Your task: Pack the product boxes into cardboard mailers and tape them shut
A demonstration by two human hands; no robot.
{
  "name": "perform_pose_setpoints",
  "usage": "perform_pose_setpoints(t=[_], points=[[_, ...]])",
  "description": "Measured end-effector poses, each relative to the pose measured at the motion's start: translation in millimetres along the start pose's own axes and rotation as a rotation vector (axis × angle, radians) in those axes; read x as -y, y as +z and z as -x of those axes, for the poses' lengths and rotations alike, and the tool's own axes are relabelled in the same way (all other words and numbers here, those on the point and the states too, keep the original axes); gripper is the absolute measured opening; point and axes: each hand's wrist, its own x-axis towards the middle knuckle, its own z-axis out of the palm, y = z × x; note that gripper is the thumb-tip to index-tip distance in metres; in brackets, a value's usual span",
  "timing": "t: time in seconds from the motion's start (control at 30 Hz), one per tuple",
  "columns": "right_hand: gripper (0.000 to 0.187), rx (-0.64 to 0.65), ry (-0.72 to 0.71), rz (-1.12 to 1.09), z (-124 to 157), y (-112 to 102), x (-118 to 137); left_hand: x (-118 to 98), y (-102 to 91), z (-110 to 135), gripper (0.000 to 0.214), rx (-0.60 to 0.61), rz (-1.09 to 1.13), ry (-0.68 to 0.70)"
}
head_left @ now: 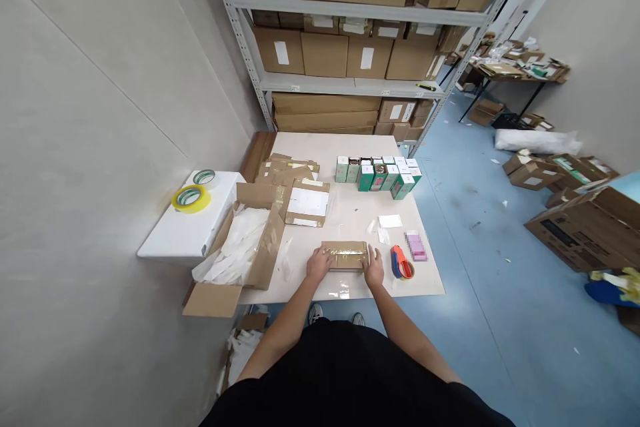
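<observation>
A small brown cardboard box point(346, 257), with shiny tape across its top, lies on the pale table near the front edge. My left hand point(319, 263) grips its left end, and my right hand point(373, 268) grips its right end, so the box is held between them. Right of my right hand sits a red and blue tape dispenser point(400, 263) with a roll of tape in it. A pink-purple stack point(416, 246) lies beside the dispenser. White slips of paper point(390, 221) rest just beyond my right hand.
Several small green-and-white boxes point(391, 176) stand at the table's back right. Flattened cardboard point(307, 203) lies left of centre. An open carton point(267, 250) of white packing material overhangs the left edge. Tape rolls point(191, 199) sit on a white box. Shelves point(350, 87) of cartons rise behind.
</observation>
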Motion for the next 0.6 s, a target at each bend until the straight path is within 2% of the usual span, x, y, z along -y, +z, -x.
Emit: perform_pose_setpoints(t=[0.07,0.23,0.43,0.6], points=[[0.048,0.035,-0.005,0.008,2.9,6.3,0.3,7.1,8.6,4.9,0.045,0.053,0.000,0.036],[0.048,0.074,-0.009,0.005,1.0,10.4,6.4,15.5,14.3,5.3,0.060,0.173,-0.042,0.064],[0.050,0.047,0.031,-0.013,6.4,10.7,14.9,16.5,15.3,-3.1,0.060,0.163,-0.064,0.066],[0.050,0.023,0.061,-0.024,8.6,14.0,23.3,21.1,18.7,-9.5,0.060,0.209,-0.041,0.030]])
